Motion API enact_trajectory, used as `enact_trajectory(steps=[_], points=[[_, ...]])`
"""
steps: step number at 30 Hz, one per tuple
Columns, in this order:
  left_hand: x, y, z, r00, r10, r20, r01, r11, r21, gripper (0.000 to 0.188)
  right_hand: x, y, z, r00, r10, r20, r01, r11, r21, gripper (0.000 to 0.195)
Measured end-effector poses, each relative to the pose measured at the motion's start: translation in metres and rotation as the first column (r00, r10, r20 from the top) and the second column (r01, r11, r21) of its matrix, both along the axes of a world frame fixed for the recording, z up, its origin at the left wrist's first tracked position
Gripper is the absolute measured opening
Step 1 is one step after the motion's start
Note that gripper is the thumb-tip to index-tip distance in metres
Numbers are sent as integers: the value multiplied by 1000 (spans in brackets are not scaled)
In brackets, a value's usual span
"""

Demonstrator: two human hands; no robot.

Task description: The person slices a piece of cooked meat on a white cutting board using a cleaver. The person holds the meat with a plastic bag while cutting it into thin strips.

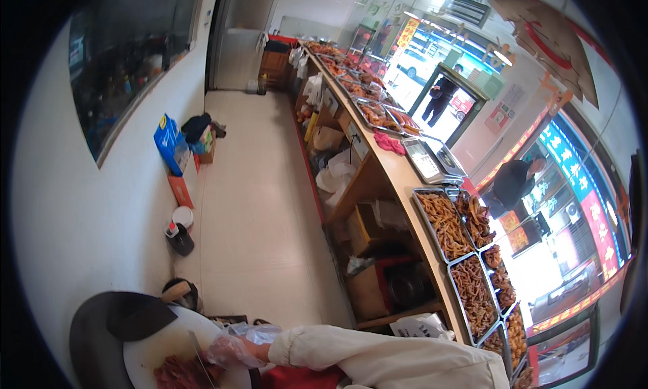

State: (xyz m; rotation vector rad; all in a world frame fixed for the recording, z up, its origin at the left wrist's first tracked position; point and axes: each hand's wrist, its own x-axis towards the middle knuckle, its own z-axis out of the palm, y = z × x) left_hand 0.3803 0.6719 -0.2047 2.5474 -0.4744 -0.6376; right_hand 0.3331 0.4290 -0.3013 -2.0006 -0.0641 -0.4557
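My right hand (235,351) wears a clear plastic glove and reaches in from the right in a cream sleeve (385,351). It is over a round white chopping board (147,361), right beside a thin blade (201,358) seen almost edge-on. Whether the fingers grip the blade's handle or press on the food is hidden. Dark red sliced meat (179,373) lies around the blade. A cleaver with a wide dark blade (139,318) and wooden handle (175,291) rests on the board's far side. My left hand is out of view.
Trays of cooked food (473,293) line a long wooden counter (400,186), with a scale (430,158) and pink cloth (389,142). Bags (336,171) fill shelves below. Along the wall stand a dark jug (180,240), white tub (183,217) and blue pack (171,143). People (514,184) stand beyond the glass.
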Motion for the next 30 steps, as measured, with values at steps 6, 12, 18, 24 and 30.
enact_trajectory(steps=[6, 12, 18, 24, 30], points=[[22, 83, -27, 977, 161, -136, -183, 969, -164, 55, 17, -15, 21, 999, 34, -38, -31, 997, 73, 30], [18, 83, -64, 1000, 3, 25, 2, 976, -217, 51, 10, -48, 37, 996, 6, -91, 5, 992, 126, 30], [23, 75, -61, 996, 78, -49, -86, 978, -192, 51, 40, -52, 66, 997, 64, -50, -56, 988, 147, 31], [13, 64, -37, 956, 65, -285, -134, 964, -229, 53, 21, -53, 55, 999, -11, -50, 17, 992, 129, 32], [11, 66, -33, 992, -120, 38, 126, 965, -231, 43, 18, -19, 22, 999, -25, -22, 27, 994, 104, 32]])
